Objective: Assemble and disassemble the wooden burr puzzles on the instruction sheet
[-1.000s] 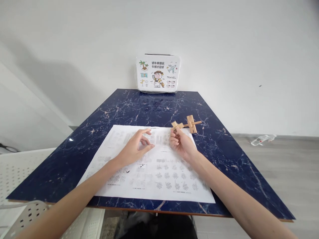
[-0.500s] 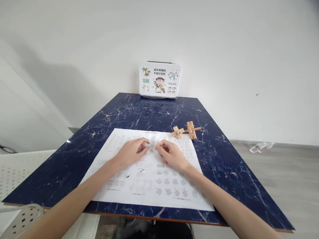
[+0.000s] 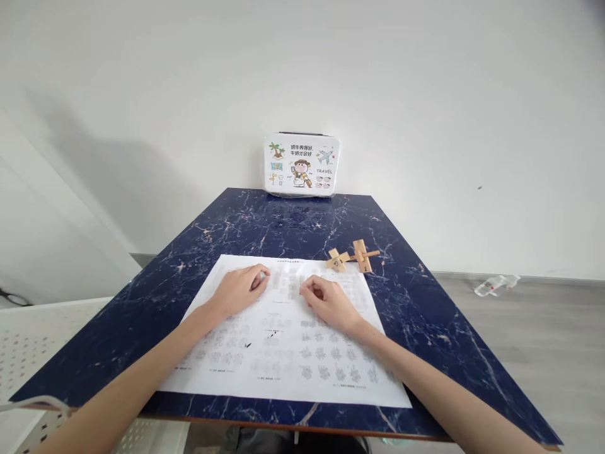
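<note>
My left hand (image 3: 239, 290) rests on a white printed sheet (image 3: 283, 359) with its fingers curled in, and nothing shows in them. My right hand (image 3: 327, 301) lies a short way to the right on the same sheet, also loosely closed and holding nothing that I can see. The sheet carries rows of small grey diagrams and lies flat on a dark blue marbled table (image 3: 142, 296). A small wooden assembly of crossed blocks and a stick (image 3: 352, 256) sits just past the sheet's far right corner, apart from both hands.
A white box with cartoon travel pictures (image 3: 301, 164) stands against the wall at the table's far edge. A white perforated surface (image 3: 28, 334) lies low on the left. An empty plastic bottle (image 3: 496, 284) lies on the grey floor to the right.
My right hand left the wooden assembly and came back onto the sheet. The two hands met at the middle, then drew slightly apart. The view tilted up a little.
</note>
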The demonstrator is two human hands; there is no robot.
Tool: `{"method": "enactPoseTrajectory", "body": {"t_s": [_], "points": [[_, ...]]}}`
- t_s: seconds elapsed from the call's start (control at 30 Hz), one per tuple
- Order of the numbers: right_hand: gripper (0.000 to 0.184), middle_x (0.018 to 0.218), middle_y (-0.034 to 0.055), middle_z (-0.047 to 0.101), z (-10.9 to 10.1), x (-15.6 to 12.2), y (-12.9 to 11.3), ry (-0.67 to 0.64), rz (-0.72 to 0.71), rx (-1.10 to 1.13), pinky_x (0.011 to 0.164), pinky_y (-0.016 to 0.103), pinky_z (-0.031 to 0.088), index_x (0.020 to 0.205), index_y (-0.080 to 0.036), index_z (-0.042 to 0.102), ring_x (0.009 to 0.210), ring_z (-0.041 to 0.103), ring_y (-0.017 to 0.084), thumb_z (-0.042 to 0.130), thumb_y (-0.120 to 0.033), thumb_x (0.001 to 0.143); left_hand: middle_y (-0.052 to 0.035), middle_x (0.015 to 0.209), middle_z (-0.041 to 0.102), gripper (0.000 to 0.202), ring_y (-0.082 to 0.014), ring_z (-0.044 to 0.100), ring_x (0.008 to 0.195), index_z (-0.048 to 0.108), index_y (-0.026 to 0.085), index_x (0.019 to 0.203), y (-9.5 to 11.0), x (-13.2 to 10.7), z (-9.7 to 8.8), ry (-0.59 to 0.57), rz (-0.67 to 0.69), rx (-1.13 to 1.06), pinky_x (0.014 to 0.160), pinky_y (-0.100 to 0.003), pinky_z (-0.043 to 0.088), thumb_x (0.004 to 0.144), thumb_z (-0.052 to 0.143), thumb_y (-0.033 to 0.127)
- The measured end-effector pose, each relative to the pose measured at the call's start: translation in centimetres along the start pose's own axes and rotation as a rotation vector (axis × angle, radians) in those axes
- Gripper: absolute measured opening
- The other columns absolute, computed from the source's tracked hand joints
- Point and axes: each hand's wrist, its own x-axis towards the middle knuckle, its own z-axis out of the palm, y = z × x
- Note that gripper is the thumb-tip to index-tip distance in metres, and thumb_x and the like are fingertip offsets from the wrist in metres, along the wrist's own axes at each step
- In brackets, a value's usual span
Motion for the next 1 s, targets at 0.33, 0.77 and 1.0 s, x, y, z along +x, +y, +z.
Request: {"method": "enactPoseTrajectory", "body": {"t_s": [0.33, 0.77, 1.0], "points": [[0.026, 0.063, -0.0038, 0.056, -1.1, -0.3, 0.3, -0.031, 0.009, -0.021, 0.045, 0.027, 0.035, 0.081, -0.023, 0.055, 0.042, 0.046, 0.011, 0.055, -0.041, 0.100, 0.0024, 0.068, 0.061, 0.027, -0.0171, 0.058, 0.063, 0.066, 0.022, 0.113, 0.3, 0.7, 0.2, -0.068, -0.021, -0.049, 0.063, -0.029, 0.037, 0.101, 0.049, 0.039], [0.025, 0.064, -0.0042, 0.057, -2.0, -0.7, 0.5, -0.028, 0.046, -0.024, 0.044, 0.027, 0.034, 0.082, -0.023, 0.057, 0.042, 0.045, 0.011, 0.056, -0.042, 0.099, 0.0010, 0.075, 0.064, 0.031, -0.0162, 0.055, 0.062, 0.066, 0.023, 0.119, 0.5, 1.1, -0.4, -0.191, -0.016, -0.283, 0.061, -0.028, 0.039, 0.102, 0.051, 0.044], [0.018, 0.061, -0.0030, 0.062, -1.4, 0.4, 0.6, 0.065, 0.090, -0.159, 0.044, 0.027, 0.034, 0.078, -0.023, 0.057, 0.039, 0.047, 0.011, 0.056, -0.032, 0.094, -0.0001, 0.076, 0.064, 0.033, -0.0144, 0.051, 0.059, 0.068, 0.020, 0.115, -0.1, 1.6, 0.0, -0.174, -0.078, -0.491, 0.057, -0.027, 0.037, 0.097, 0.058, 0.047]]}}
